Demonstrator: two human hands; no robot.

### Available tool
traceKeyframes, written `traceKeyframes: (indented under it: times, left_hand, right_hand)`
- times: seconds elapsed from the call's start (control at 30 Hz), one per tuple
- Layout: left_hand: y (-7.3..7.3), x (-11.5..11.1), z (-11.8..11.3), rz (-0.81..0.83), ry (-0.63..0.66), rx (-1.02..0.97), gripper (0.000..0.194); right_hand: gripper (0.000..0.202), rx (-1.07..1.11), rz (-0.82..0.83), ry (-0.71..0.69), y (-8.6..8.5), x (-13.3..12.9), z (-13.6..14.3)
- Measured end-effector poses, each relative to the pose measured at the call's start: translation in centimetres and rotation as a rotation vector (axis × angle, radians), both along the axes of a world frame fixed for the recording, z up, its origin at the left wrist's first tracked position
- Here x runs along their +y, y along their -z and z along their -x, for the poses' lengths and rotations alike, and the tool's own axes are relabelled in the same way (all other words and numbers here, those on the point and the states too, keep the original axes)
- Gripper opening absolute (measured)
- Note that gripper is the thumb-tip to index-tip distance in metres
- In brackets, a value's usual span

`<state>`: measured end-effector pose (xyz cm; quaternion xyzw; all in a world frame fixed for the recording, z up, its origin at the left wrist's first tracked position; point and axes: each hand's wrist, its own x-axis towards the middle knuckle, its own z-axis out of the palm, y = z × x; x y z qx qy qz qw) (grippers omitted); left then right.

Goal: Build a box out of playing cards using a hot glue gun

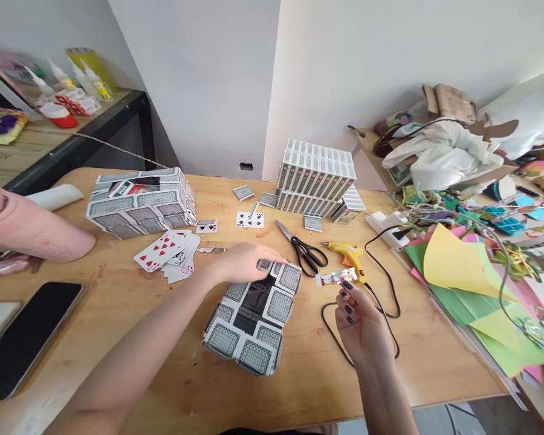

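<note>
The left hand (243, 263) rested on the far end of a box covered in playing cards (254, 320), while the right hand (362, 320) held up a torn card strip (336, 277) near the yellow glue gun (346, 250). Black-handled scissors (304, 249) lay beyond the box, and fanned cards (163, 251) lay left of it, before a second card-covered box (138, 208).

This looks to me like a small craft workshop or a hobby corner in a room. On the wooden counter (317, 368), a yellow glue gun (347, 251) lies at one o'clock beside black-handled scissors (303, 251), near playing cards (163, 251) and a box covered in card backs (142, 205). Coloured paper sheets (471, 272) spread at three o'clock, and nozzle-tipped bottles (88, 78) stand on a shelf (113, 115) at ten o'clock.
</note>
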<state>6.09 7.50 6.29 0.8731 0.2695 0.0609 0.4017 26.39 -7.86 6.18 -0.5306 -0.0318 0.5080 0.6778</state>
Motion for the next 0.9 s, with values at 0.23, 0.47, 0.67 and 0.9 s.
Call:
traceKeyframes:
  times: [0.23,0.47,0.67,0.9]
  left_hand:
    - [-0.1,-2.2,2.6,-0.124,-0.427,0.179,0.043]
    - [0.1,-8.1,3.3,-0.139,-0.762,0.255,0.047]
    - [1.7,-8.3,4.9,0.010,-0.903,0.076,0.046]
    - [3.1,-8.1,5.5,0.068,-0.968,-0.093,0.038]
  right_hand:
    - [0.023,-0.298,0.051,-0.287,-2.4,0.5,-1.4]
    - [0.019,-1.348,-0.084,-0.777,-4.5,2.4,1.7]
    - [0.027,-1.968,-0.171,-1.060,-3.7,3.2,4.6]
    - [0.021,-2.133,-0.005,-1.356,-3.2,4.2,6.2]
